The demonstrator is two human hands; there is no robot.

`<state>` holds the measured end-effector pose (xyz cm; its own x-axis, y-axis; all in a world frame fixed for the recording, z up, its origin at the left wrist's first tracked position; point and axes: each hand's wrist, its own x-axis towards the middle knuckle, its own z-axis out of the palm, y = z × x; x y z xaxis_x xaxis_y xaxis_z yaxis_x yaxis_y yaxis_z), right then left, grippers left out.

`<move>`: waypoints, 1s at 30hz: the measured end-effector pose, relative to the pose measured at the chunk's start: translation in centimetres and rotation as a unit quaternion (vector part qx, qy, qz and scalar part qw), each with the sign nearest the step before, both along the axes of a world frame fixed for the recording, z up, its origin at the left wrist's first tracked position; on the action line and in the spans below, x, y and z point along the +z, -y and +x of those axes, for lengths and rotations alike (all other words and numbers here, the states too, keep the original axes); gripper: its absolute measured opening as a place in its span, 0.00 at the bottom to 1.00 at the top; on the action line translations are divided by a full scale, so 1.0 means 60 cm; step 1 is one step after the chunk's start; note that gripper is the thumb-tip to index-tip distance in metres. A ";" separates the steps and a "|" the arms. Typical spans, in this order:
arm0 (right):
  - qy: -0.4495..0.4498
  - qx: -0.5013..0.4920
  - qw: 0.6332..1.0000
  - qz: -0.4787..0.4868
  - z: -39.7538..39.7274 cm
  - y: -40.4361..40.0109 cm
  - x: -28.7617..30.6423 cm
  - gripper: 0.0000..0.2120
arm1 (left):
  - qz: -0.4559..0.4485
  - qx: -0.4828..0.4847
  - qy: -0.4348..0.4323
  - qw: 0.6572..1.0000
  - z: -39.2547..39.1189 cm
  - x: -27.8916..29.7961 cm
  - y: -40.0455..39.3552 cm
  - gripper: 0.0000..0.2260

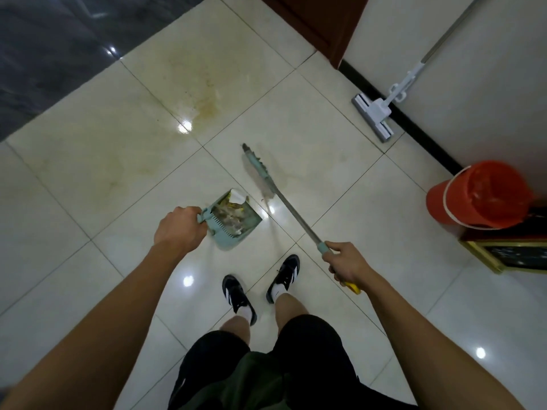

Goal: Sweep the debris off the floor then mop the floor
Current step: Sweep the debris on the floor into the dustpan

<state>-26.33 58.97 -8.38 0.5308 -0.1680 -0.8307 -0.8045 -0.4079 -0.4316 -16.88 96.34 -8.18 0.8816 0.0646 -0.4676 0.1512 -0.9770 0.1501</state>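
Sweeping looked close to finished. The dustpan (233, 221), held in front of the feet and apparently just above the tiles, already carried a load of debris (233, 207): paper scraps and yellowish bits piled toward its open mouth. Only a few small specks showed on the floor (340, 184) beside the broom head. No loose heap was visible elsewhere.

Mopping had not begun, as far as could be judged. A broad yellowish-brown stain (204, 96) spread over the tiles beyond the dustpan. The mop (381, 110) leaned against the wall at the right, untouched, its flat head on the floor by the skirting. An orange bucket (485, 196) stood near it, well apart from the hands.

Grip: the left hand (177, 229) was curled round the dustpan's handle. The right hand (349, 263) was clamped on the upper end of the broom (284, 196), a yellow cap showing below the fist.

Orientation: the broom's long axis ran diagonally, from the right hand forward and leftward to the head. The head itself lay low and lengthwise along that same line, bristles blurred, just right of the dustpan. The dustpan's mouth pointed away from the person and slightly right, toward the broom head; its handle pointed left.
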 end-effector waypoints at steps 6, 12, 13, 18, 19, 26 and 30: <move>0.037 0.177 0.975 -0.126 0.010 -0.061 -0.033 0.18 | -0.013 0.078 -0.009 0.997 -0.020 -0.016 -0.061 0.06; 0.008 0.247 0.957 -0.154 0.016 -0.082 -0.069 0.16 | -0.019 0.079 -0.006 0.997 -0.037 -0.037 -0.094 0.05; 0.004 0.252 0.956 -0.151 0.013 -0.086 -0.074 0.16 | -0.020 0.079 -0.007 0.997 -0.041 -0.041 -0.097 0.05; -0.031 0.184 0.979 -0.086 -0.003 -0.110 -0.077 0.18 | -0.021 0.077 -0.006 0.997 -0.048 -0.050 -0.110 0.06; -0.042 0.165 0.983 -0.069 -0.009 -0.115 -0.073 0.19 | -0.022 0.077 -0.005 0.997 -0.047 -0.050 -0.110 0.05; -0.096 0.140 0.985 0.019 -0.073 -0.149 -0.039 0.23 | -0.034 0.048 -0.007 0.998 -0.070 -0.043 -0.096 0.06; -0.090 0.141 0.985 0.030 -0.098 -0.158 -0.025 0.23 | -0.038 0.037 -0.003 0.999 -0.076 -0.043 -0.093 0.06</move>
